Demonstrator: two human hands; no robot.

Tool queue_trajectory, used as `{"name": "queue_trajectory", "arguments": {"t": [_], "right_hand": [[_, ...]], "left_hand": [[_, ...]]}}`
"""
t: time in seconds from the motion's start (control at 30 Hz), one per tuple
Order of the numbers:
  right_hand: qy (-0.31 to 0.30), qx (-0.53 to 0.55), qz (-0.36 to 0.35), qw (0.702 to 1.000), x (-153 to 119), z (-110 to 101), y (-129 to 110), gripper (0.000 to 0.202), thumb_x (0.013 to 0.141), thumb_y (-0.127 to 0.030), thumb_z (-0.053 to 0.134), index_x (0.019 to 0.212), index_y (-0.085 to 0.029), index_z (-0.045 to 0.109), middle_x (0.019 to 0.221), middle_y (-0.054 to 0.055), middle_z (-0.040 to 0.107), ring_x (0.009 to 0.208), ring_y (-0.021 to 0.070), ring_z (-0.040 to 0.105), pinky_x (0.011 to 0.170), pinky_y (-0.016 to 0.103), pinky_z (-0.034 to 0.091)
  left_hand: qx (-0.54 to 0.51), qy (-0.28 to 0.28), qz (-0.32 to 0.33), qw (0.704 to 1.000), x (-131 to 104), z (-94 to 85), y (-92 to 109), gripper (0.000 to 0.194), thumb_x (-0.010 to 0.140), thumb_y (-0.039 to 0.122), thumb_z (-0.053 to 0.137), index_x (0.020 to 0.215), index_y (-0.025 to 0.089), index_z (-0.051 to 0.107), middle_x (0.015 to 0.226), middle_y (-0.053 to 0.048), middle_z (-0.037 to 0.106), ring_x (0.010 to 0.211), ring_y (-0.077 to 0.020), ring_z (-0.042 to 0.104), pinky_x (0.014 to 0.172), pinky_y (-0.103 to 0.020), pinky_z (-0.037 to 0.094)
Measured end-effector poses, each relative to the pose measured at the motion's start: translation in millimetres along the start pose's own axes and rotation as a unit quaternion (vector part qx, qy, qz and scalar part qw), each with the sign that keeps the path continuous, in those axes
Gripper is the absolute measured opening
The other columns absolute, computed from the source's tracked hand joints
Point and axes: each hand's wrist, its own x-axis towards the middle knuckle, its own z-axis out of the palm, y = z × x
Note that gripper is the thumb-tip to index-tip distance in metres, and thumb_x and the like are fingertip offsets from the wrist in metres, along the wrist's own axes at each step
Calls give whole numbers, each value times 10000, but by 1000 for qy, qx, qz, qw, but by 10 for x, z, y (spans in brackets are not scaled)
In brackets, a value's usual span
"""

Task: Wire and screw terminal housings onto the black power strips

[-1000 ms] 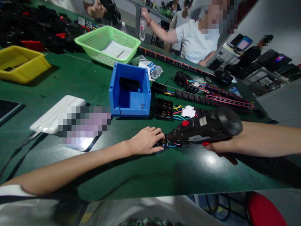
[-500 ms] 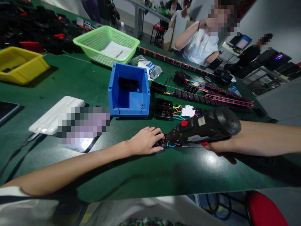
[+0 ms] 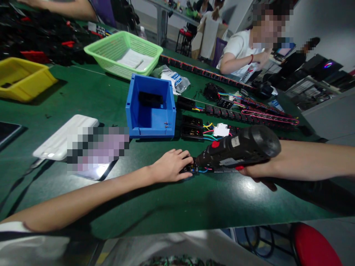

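Observation:
My left hand is closed around the end of a small black plastic housing with wires coming out of it, pressing it against the green table. My right hand grips a black cordless screwdriver with a red button. Its nose points left and down at the housing, right beside my left fingertips. The bit's tip is too small to make out. Behind the tool lie two open black housings with coloured wires and brass contacts inside.
A blue bin with a black part and a few screws stands behind my left hand. Around it are a green basket, a yellow bin, a white power bank, a phone and long black socket strips.
My left hand stays in place, and the screwdriver has shifted very slightly left. Across the table, a co-worker has moved and raised a hand near a bottle. Another person's arm has appeared at upper left.

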Motion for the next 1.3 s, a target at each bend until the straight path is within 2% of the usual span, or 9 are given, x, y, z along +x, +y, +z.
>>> {"name": "queue_trajectory", "arguments": {"t": [0.17,0.4,0.53,0.67,0.97,1.07,1.2,1.3], "right_hand": [[2,18,25,1000,0,8,-28,178,854,-321,506,816,-147,514,676,-17,555,551,112,592,500,214,515],[0,6,5,1000,-19,-6,-19,143,863,-285,497,847,-148,532,755,-9,585,597,96,598,554,199,512],[-12,-21,-11,1000,-20,-16,40,244,875,-345,475,738,-152,533,667,-5,585,590,114,591,563,214,497],[-14,-37,-22,999,-17,-11,13,313,866,-317,438,618,-151,531,639,5,577,585,108,565,578,215,487],[-6,-20,-42,999,-23,-10,5,318,867,-323,470,621,-140,553,649,4,589,597,113,578,583,222,489],[13,-11,-42,999,-37,20,59,270,876,-308,466,709,-131,584,677,12,624,626,123,603,608,229,501],[70,14,-56,996,-100,66,135,237,846,-357,546,918,-143,619,817,13,648,690,141,629,633,251,536],[108,-5,-89,990,-236,93,219,281,851,-433,563,811,-167,645,856,16,646,733,147,627,687,262,547]], "left_hand": [[-1,1,1,1000,-1,-5,3,416,932,555,422,1130,210,542,1120,-59,552,958,-232,557,829,-375,427],[1,0,0,1000,-3,9,12,410,931,555,425,1118,211,545,1123,-61,549,961,-234,555,830,-373,427],[2,-3,-1,1000,2,15,10,414,930,555,427,1122,209,550,1125,-70,551,962,-236,558,831,-373,424],[3,-5,-1,1000,0,12,10,407,936,545,423,1132,212,549,1128,-71,551,982,-238,558,827,-373,420],[6,-2,-1,1000,5,3,18,409,936,548,421,1126,205,540,1109,-70,559,970,-235,556,816,-371,412],[4,2,0,1000,7,-13,23,406,934,547,425,1106,192,523,1076,-66,570,957,-234,560,797,-368,413],[-16,2,-1,1000,5,-33,36,382,929,531,450,1083,187,510,1049,-65,585,955,-228,571,796,-353,415],[-31,-2,-6,1000,6,-38,44,385,923,520,472,1112,187,504,1068,-70,592,979,-229,577,820,-349,420]]}}
